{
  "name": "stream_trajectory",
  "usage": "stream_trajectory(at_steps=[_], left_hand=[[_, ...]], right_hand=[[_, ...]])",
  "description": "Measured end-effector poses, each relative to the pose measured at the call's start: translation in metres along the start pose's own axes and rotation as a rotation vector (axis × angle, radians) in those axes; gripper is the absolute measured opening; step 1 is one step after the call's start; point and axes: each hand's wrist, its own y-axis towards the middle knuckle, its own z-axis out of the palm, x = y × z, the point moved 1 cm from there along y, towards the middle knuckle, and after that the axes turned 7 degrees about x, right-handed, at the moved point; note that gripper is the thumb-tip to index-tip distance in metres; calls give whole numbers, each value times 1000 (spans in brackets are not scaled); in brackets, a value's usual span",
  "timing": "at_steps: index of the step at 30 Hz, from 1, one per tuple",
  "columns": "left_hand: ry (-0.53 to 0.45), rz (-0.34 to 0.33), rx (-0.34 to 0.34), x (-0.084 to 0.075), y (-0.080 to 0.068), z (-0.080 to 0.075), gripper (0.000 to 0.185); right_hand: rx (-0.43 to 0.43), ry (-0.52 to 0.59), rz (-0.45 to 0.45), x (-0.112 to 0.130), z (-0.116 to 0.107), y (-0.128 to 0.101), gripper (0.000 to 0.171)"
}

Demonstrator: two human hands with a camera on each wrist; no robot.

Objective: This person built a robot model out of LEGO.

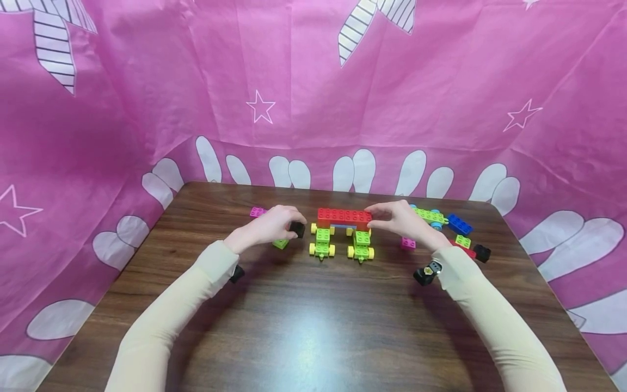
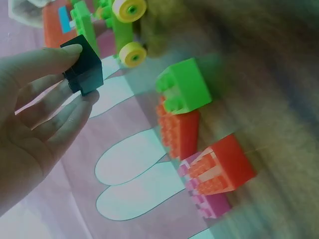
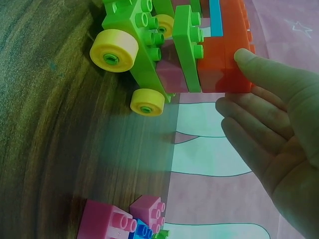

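Observation:
My left hand [image 1: 275, 224] pinches a small black brick [image 1: 297, 229] between thumb and fingers, held up left of the toy-brick build. The left wrist view shows this black brick [image 2: 89, 72] tilted at the fingertips. My right hand [image 1: 398, 216] grips the right end of the build's red bricks [image 1: 344, 218], its thumb on one face in the right wrist view. Those red bricks bridge two green wheeled bases, the left base [image 1: 322, 249] and the right base [image 1: 361, 251], both with yellow wheels. A blue piece [image 3: 216, 17] lies against the red from below.
Left of the build, a green brick [image 1: 281, 244] and a magenta brick [image 1: 257, 212] lie partly behind the left hand. On the right are a magenta brick [image 1: 408, 243], a green wheeled base [image 1: 428, 215], a blue brick [image 1: 459, 224] and a black brick [image 1: 482, 252]. Pink cloth [image 1: 303, 130] borders the table.

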Motion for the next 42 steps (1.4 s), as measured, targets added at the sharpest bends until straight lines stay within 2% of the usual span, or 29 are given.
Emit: stream_trajectory(at_steps=[4, 12, 19, 29, 42], left_hand=[[16, 6, -33, 1, 6, -9, 33], [-29, -21, -39, -1, 18, -19, 34], [-31, 5, -56, -2, 25, -20, 31], [-53, -31, -57, -3, 30, -21, 38], [-99, -18, -80, -2, 36, -21, 35]], right_hand=[[-7, -10, -11, 0, 0, 0, 43], [0, 1, 8, -1, 2, -1, 41], [0, 4, 8, 0, 4, -2, 40], [1, 5, 9, 2, 2, -2, 40], [4, 8, 27, 3, 1, -2, 41]])
